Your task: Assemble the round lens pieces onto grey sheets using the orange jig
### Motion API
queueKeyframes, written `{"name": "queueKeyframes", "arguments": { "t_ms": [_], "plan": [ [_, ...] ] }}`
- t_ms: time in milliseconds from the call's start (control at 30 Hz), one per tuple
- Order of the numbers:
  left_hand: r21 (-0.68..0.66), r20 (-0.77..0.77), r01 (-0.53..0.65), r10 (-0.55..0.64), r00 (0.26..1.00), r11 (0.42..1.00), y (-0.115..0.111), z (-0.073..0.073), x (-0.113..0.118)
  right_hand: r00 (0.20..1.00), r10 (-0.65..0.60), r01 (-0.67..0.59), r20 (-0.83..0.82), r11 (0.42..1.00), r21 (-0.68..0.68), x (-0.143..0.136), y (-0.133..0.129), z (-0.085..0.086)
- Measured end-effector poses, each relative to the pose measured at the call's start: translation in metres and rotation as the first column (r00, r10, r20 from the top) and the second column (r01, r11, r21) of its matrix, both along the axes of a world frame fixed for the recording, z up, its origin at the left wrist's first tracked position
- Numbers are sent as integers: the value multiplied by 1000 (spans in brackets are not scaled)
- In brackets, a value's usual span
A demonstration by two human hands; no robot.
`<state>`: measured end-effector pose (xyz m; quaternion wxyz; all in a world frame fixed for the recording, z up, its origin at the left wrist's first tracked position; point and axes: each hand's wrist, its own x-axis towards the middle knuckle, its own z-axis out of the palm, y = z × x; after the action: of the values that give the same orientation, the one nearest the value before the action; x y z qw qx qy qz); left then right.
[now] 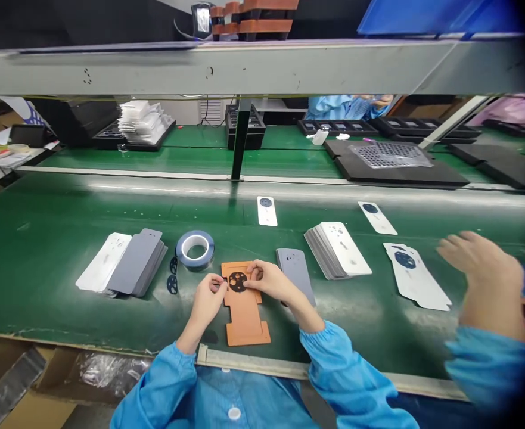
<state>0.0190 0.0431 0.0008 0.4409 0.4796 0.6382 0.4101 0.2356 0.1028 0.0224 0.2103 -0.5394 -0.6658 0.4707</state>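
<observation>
I see my left hand (206, 301) and right hand (271, 280) both pinching the black disc (238, 281) on the orange jig (244, 307), tape (195, 248) nearby.

A co-worker's blurred hand (481, 262) is cut off at the right edge; the orange jig's (244, 310) top hides under fingers.

Bright overhead light glares along my green belt (155, 196); a co-worker's hand (481, 262) blurs right, edges darken and bend.
</observation>
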Motion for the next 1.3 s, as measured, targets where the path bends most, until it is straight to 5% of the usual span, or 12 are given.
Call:
{"name": "queueKeyframes", "arguments": {
  "t_ms": [267, 800, 1300],
  "plan": [
    [-41, -149, 92, -97, 984, 995, 15, 3, 1, 1000, -23, 23, 18, 1000, -2, -3, 1, 2],
    [-116, -295, 36, -69, 953, 993, 20, 7, 9, 999, -38, 39, 18, 999, -20, 2, 1, -7],
    [-177, -314, 33, -88, 945, 984, 20, 7, 12, 959, -151, 98, -242, 971, -217, 13, -2, -27]
  ]
}}
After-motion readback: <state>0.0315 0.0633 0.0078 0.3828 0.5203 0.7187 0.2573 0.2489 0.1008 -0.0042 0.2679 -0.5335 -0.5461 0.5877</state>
